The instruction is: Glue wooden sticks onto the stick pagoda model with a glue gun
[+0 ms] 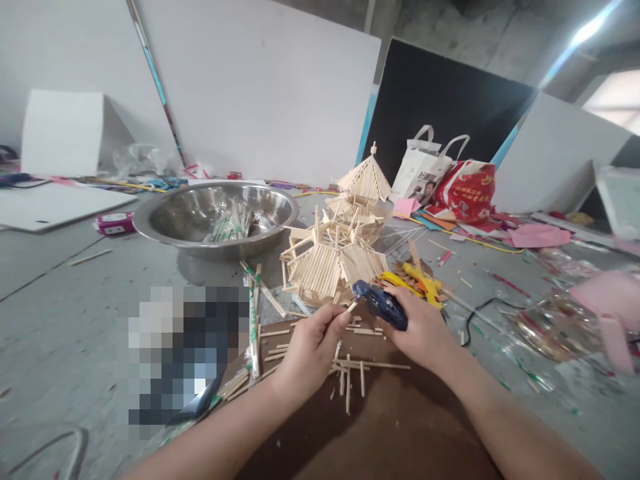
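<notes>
My left hand [315, 340] pinches a short, thin wooden stick [352, 307], its end pointing up and to the right. Closed around a dark blue hand tool [381, 305] is my right hand [423, 330]; the tool's head is close to the stick's tip, and I cannot make out its exact kind. Just beyond both hands stands a tiered pagoda model [320, 270] made of sticks, with a pointed roof on top. Loose sticks [348, 383] lie on a brown board [400, 427] below my hands.
A steel basin [170, 240] holding packaged sticks [233, 223] stands at the back left. A pixelated patch [185, 360] hides something left of the board. Yellow items [417, 277], a red bag [465, 190], a white bag [417, 170] and a black cord [487, 303] lie to the right.
</notes>
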Motion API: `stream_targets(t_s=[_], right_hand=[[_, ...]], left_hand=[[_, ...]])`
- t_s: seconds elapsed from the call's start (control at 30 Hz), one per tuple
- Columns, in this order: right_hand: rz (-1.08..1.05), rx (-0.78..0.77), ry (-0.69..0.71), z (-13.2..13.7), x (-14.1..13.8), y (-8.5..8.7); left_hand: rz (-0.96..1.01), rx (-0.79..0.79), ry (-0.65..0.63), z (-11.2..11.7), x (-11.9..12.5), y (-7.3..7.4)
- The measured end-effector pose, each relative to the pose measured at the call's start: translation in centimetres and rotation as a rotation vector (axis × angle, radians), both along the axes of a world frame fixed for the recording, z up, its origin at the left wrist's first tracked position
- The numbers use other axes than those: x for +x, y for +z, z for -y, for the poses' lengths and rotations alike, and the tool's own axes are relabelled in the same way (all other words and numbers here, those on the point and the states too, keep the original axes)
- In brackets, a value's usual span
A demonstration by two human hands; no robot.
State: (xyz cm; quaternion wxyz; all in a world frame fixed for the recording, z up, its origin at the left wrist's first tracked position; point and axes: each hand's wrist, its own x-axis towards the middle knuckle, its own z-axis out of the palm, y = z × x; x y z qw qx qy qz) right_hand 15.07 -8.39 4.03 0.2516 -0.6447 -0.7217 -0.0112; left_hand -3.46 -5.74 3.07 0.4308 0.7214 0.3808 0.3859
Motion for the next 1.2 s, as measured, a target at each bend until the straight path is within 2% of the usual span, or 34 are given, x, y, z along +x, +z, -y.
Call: stream_targets(t_s=[0.33,0.63,0.97,1.2], right_hand=[[0.053,-0.01,0.105,0.3,-0.62,0.26],[0.071,-0.003,0.106,0.51,-0.67,0.18],[0.102,-0.015,0.09,0.57,-0.89,0.38],[0.062,-0.097,0.069,0.7,-0.92,0.47]], left_hand=[[0.048,0.058,-0.042,-0.02,0.05,-0.17],[0.087,0.08,-0.01,0.11,0.02,0.19],[0.044,0.162,-0.005,0.09,-0.05,0.05],[0.021,0.156,-0.013,0.26,-0.06,-0.14]])
